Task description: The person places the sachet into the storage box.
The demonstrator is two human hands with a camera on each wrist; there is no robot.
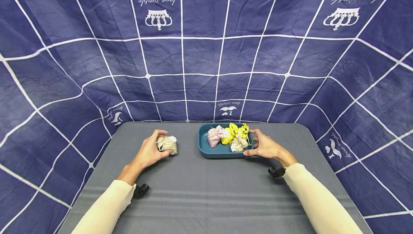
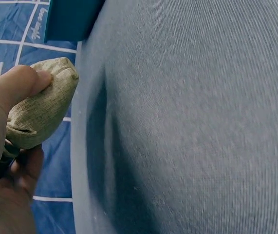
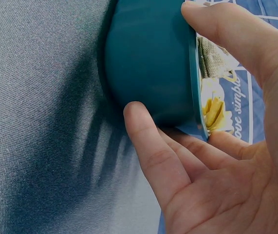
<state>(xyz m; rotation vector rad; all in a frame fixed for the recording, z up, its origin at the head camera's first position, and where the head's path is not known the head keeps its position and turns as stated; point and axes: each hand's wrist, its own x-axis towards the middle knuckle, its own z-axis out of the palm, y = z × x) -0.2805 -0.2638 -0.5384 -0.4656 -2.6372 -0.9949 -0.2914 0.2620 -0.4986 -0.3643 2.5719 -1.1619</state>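
Note:
My left hand [image 1: 149, 151] grips a beige drawstring sachet [image 1: 168, 146] with a white flower on it, thumb on the near side and fingers behind. In the left wrist view the sachet [image 2: 48, 107] hangs over the grey table, a shadow beside it. To the right, my right hand [image 1: 269, 147] holds the right end of a teal plastic box [image 1: 219, 156]. Its thumb lies at the front rim and its fingers reach along the end wall. Inside the box sit a pink sachet [image 1: 213, 137], yellow sachets [image 1: 227, 137] and another beige sachet [image 1: 241, 143].
A grey cloth-covered table [image 1: 206, 191] extends beneath both hands. Blue cloth with white lines [image 1: 203, 55] rises behind the table and on both sides. Black straps [image 1: 276, 172] sit at both wrists, by the cream sleeves.

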